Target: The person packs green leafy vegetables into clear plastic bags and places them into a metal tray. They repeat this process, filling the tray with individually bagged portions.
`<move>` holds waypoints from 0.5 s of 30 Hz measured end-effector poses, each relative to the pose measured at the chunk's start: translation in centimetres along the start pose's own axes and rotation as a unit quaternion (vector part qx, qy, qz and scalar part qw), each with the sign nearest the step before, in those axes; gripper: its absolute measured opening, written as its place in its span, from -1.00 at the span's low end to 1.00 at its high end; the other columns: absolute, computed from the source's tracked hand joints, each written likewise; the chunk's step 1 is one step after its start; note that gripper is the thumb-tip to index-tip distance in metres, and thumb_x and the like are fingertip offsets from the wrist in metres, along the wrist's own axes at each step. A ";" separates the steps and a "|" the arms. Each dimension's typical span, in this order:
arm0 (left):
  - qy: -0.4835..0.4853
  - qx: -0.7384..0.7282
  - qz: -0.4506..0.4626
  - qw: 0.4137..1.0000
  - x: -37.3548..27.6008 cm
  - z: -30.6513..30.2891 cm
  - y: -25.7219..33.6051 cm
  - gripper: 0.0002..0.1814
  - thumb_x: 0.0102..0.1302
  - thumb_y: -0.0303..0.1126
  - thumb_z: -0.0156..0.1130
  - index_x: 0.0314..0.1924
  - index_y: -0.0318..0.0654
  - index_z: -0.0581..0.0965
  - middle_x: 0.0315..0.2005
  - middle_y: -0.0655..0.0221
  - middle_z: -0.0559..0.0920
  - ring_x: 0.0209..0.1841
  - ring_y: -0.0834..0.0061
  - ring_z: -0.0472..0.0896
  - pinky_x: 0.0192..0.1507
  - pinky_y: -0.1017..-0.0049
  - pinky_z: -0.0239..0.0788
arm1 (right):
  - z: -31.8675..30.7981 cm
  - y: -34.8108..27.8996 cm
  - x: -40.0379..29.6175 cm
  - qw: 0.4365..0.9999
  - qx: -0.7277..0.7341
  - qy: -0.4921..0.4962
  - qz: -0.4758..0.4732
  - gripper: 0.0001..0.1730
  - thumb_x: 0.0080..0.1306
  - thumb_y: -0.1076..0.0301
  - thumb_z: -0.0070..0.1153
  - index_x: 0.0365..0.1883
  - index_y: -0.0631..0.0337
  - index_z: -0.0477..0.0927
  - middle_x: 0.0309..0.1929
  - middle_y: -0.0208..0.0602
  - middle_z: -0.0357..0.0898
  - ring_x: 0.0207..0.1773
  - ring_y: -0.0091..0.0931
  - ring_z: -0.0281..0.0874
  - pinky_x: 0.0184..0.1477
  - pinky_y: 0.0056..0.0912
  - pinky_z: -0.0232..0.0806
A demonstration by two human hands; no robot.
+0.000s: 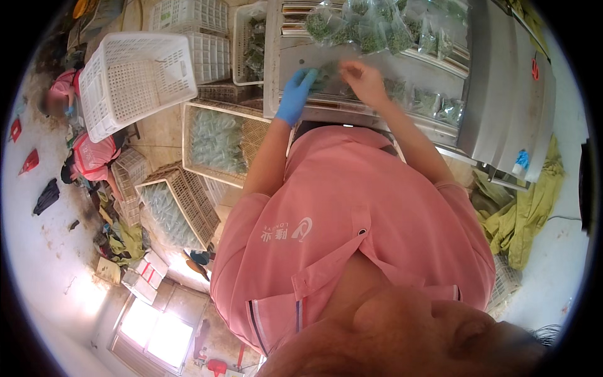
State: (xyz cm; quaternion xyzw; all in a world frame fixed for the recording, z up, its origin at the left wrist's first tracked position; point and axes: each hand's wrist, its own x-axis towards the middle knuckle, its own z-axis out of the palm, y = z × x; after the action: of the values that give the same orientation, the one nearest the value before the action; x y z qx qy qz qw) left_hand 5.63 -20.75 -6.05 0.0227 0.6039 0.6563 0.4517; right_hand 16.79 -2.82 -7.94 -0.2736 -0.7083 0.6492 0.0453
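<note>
My left hand (296,94), in a blue glove, is over the metal worktable (294,47). Its fingers close on a clear bag of greens (328,73), which is blurred. To the right of that bag is my bare right hand (370,84), its fingertips bent and blurred; whether they grip the bag's edge is not clear. Beyond both hands lies a heap of clear bags filled with small green leaves (372,28). Closer to my body, on the right, more filled bags (431,101) lie in a row along a metal channel.
A steel machine housing (509,94) stands at right, bearing red-handled scissors (535,69) and a blue item (522,161). At left are a white plastic crate (141,80), a crate of bagged goods (214,141) and another filled crate (169,217). Two people in pink work farther left.
</note>
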 end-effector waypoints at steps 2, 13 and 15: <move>-0.007 0.010 0.001 1.000 -0.4 -0.4 0.2 -0.60 0.34 -0.34 0.28 0.11 -0.40 0.50 -0.06 0.17 0.66 -0.04 0.42 0.64 0.06 0.48 0.45 | 1.0 -0.7 -1.3 1.000 0.027 0.008 0.015 -0.76 0.39 0.33 0.14 -0.06 0.25 0.68 -0.25 -0.33 0.72 -0.22 -0.56 0.66 -0.17 -0.52 0.47; 0.101 0.340 0.092 0.930 -1.7 -0.4 -0.3 -0.58 0.16 -0.44 0.25 0.07 -0.32 0.57 -0.20 0.16 0.72 -0.19 0.41 0.68 -0.11 0.43 0.48 | 3.7 -0.1 -3.9 0.995 0.027 0.070 -0.060 -0.78 0.35 0.38 0.19 -0.09 0.26 0.71 -0.29 -0.27 0.69 -0.28 -0.55 0.61 -0.20 -0.54 0.41; 0.116 0.374 0.112 0.913 -1.8 -0.1 -0.2 -0.60 0.15 -0.44 0.26 0.03 -0.30 0.59 -0.22 0.17 0.72 -0.22 0.40 0.68 -0.13 0.41 0.48 | 3.8 0.0 -4.0 0.995 0.037 0.067 -0.059 -0.78 0.36 0.39 0.18 -0.09 0.26 0.70 -0.29 -0.26 0.67 -0.28 -0.54 0.61 -0.19 -0.53 0.42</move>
State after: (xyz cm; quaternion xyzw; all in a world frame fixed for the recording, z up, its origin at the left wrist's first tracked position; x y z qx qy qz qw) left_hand 6.74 -21.95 -5.35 0.1814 0.8468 0.4269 0.2604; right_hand 18.60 -8.06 -7.39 -0.2725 -0.6942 0.6512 0.1406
